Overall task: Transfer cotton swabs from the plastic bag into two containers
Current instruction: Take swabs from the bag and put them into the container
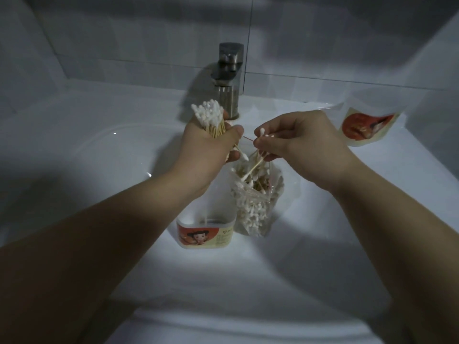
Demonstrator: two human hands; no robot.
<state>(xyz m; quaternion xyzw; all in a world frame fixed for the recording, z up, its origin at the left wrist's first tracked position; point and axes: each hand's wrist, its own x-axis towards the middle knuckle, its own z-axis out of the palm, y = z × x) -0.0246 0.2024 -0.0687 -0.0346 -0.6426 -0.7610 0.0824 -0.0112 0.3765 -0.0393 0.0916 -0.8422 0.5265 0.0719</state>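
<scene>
My left hand [211, 145] grips a thick bundle of cotton swabs [211, 115], white tips up, wooden stems in my fist. My right hand [293, 140] pinches a few swabs [258, 160] just above the clear plastic bag [255, 197], which stands in the sink full of swabs. An open white container with an orange cartoon label [206, 232] stands to the left of the bag, under my left forearm; a swab or two may stand inside. A second container with the same orange label [367, 125] lies on the sink ledge at the right.
All of this is over a white sink basin [99, 150]. A metal faucet [228, 78] rises at the back centre, just behind my left hand. White tiled walls close in behind and on both sides.
</scene>
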